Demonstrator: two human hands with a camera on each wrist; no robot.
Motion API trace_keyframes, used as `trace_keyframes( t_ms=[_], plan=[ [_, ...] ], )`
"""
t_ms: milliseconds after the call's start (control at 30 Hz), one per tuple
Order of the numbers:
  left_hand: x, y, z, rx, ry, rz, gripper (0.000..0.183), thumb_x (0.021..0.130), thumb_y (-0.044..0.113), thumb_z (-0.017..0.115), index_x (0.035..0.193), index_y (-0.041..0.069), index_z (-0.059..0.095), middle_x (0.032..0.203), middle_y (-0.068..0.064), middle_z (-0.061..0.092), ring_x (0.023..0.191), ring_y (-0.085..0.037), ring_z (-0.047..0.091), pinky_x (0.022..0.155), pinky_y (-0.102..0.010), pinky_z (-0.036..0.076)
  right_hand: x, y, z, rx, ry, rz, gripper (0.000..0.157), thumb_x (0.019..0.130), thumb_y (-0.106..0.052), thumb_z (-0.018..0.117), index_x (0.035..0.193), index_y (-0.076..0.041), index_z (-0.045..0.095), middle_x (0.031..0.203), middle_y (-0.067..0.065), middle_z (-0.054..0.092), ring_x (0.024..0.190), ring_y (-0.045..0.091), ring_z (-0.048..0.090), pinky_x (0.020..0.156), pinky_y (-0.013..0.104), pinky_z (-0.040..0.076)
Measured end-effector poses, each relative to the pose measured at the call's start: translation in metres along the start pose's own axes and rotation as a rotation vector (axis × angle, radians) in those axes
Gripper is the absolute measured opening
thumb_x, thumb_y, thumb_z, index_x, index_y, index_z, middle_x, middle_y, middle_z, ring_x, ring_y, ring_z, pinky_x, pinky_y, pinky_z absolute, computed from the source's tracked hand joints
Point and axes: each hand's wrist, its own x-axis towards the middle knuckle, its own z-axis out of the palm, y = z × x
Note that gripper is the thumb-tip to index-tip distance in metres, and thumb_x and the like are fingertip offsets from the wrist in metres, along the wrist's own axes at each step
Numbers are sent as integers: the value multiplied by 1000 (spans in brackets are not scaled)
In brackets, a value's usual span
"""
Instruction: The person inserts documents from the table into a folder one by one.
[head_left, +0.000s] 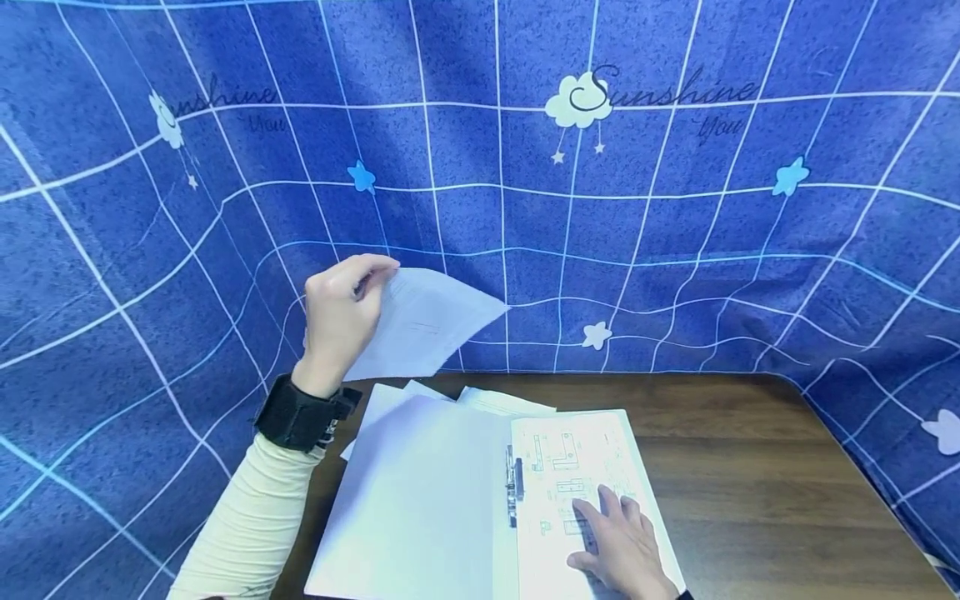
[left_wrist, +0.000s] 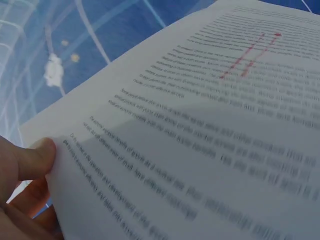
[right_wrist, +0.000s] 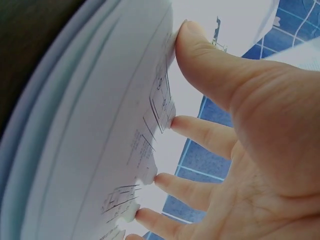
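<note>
My left hand (head_left: 341, 321) pinches a printed sheet of paper (head_left: 435, 321) by its edge, raised above the table at the left. Lines of text and two red underlines show on this sheet (left_wrist: 200, 125) in the left wrist view, with the thumb (left_wrist: 37, 157) pressed on its margin. Below lies an opened white folder (head_left: 420, 500) with a metal clip (head_left: 513, 483) near its fold. Under the clip, on the folder's right side, are pages with technical drawings (head_left: 555, 450). My right hand (head_left: 622, 546) rests on these pages with its fingers spread; the fingertips touch the paper.
Other loose sheets (head_left: 502, 402) stick out from behind the folder. The brown wooden table (head_left: 765, 475) extends to the right. A blue curtain (head_left: 480, 167) with white grid lines, clouds and stars hangs behind the table and along its sides.
</note>
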Motion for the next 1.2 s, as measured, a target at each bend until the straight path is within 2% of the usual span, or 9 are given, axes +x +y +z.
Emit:
trace_keyframes(
  t_ms=[100,267,400,600,733,833,967,1100,1200],
  plan=[
    [3,8,3,-68,-15,-12,11,98,8,70,98,6,81,92,-8,79,59,-16,55,56,-21,30,-1,0,-2,-2,3,-6,74,68,-44,91,132,-16,68,147,28,47,129,59,40,98,73,35],
    [4,17,10,-161,-71,-62,7,95,9,75,95,10,82,77,-3,74,53,-12,46,50,-19,26,-2,0,-7,34,18,-20,68,71,-42,90,131,-17,68,146,27,49,128,58,40,97,73,35],
    [1,19,21,-220,-171,-97,6,93,10,77,93,13,82,72,2,71,53,-10,48,50,-18,33,-2,2,-13,56,64,-35,62,76,-40,88,130,-16,68,143,26,52,125,56,45,93,72,40],
    [-12,21,42,-267,-336,-94,5,91,8,78,91,12,81,87,3,78,69,-8,66,63,-24,51,5,12,-34,64,150,-4,51,88,-34,81,132,-11,68,140,31,56,119,57,53,88,71,46],
    [-19,25,52,-321,-421,-117,5,92,8,78,90,12,81,89,1,78,78,-10,71,71,-29,57,9,19,-52,90,280,-30,46,93,-27,77,132,-6,67,136,33,58,114,56,58,85,69,49],
    [-23,29,58,-360,-474,-143,5,92,7,77,91,11,81,91,1,78,82,-11,73,75,-30,59,12,19,-66,164,385,-99,43,95,-21,75,133,-2,66,133,32,61,114,54,60,89,68,49],
    [-27,36,67,-400,-539,-168,5,92,7,77,91,11,80,90,1,78,82,-9,72,78,-29,59,16,10,-79,301,452,-194,40,100,-18,69,136,-2,63,133,25,64,117,47,63,95,63,50],
    [-30,46,77,-434,-601,-182,5,92,6,76,92,10,80,89,1,78,81,-8,71,78,-28,58,17,-5,-86,474,408,-240,35,103,-19,65,135,-7,65,127,12,71,106,29,72,89,47,58],
    [-33,52,85,-454,-644,-194,5,92,7,76,92,9,80,89,1,78,81,-8,71,78,-27,58,16,-16,-88,592,311,-206,32,102,-22,66,132,-11,68,112,1,77,97,15,73,83,33,60]
  ],
)
